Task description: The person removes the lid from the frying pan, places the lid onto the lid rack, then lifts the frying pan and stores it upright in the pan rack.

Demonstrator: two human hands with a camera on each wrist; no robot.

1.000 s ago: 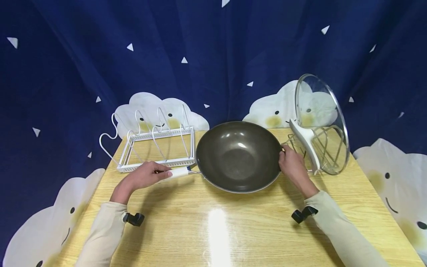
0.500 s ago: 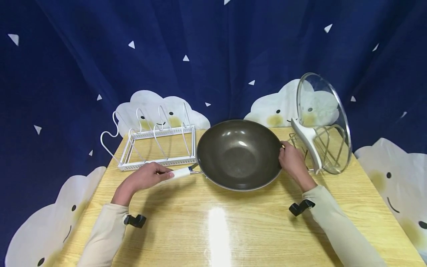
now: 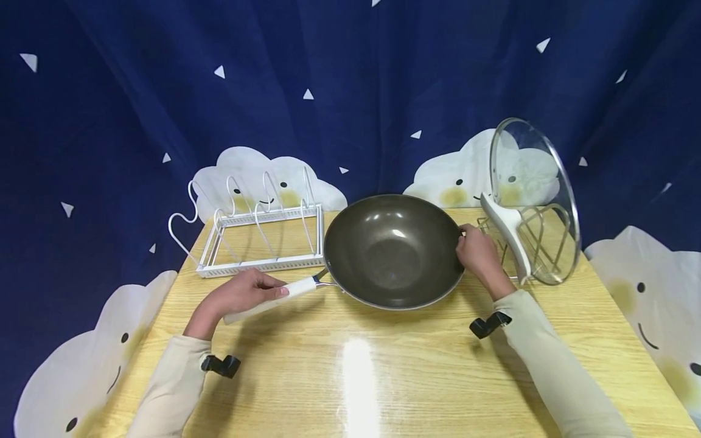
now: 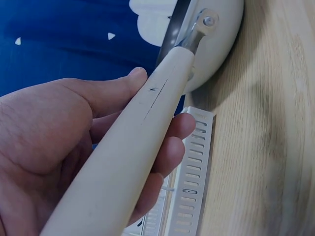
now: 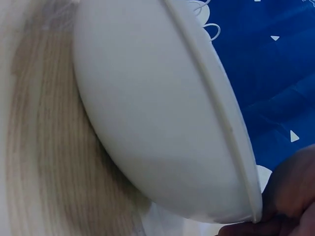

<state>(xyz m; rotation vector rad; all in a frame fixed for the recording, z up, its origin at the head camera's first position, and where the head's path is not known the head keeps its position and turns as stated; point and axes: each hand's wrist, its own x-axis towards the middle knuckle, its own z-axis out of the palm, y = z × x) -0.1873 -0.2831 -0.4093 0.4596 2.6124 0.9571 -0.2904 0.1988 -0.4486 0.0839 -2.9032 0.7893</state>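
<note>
A wok (image 3: 391, 261) with a dark inside and a pale outer wall (image 5: 157, 113) is at the middle of the head view, its inside facing up and toward me. My left hand (image 3: 246, 296) holds its white handle (image 4: 123, 142), thumb on one side and fingers curled along the other; thin dark scratches mark the handle. At the opposite edge my right hand (image 3: 477, 252) pinches the rim between thumb and fingers. Close over the wooden table (image 3: 306, 365), the wok's rounded side shows in the right wrist view.
A white wire rack (image 3: 263, 264) with upright loops stands left of the wok, just behind the handle. On the right, a glass lid (image 3: 539, 201) with a white handle (image 3: 506, 225) leans upright in a metal wire rack (image 3: 501, 252). A dark blue curtain (image 3: 350, 73) hangs behind.
The wok handle has turned slightly, its free end swinging toward me and now showing below my left hand. My right hand has risen a little with the rim; both hands keep hold.
</note>
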